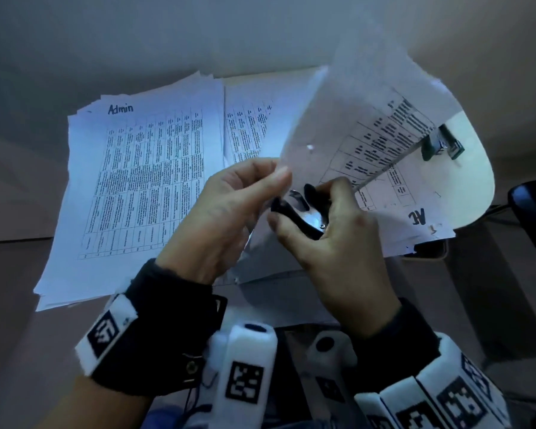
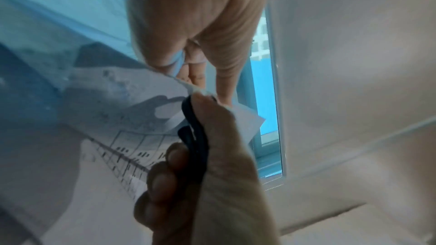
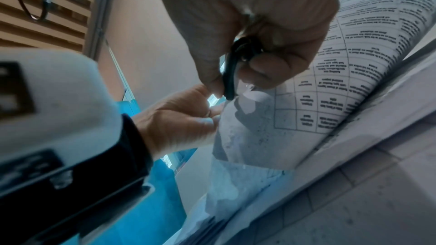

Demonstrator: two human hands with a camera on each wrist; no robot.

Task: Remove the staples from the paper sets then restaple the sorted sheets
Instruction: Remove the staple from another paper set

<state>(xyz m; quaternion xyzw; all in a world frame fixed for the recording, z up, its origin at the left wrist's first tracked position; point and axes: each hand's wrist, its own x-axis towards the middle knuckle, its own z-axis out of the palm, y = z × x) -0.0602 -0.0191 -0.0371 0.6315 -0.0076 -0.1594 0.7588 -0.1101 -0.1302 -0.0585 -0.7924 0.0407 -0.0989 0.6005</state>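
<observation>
table (image 1: 474, 168), staple remover (image 1: 304, 212) seemingly paperward

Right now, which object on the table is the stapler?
Start at the white round table, at its far right edge beyond the lifted paper set. The dark green stapler lies there, half hidden by the sheets: the only dark, solid object among white paper.

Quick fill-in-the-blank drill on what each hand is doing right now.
1. The right hand grips a black ____.
2. The left hand pinches the corner of a raised ____ set.
3. The stack lying on the table is handwritten ____.
4. The stapler rests untouched on the ____.

Missing: staple remover; paper; Admin; table
</observation>
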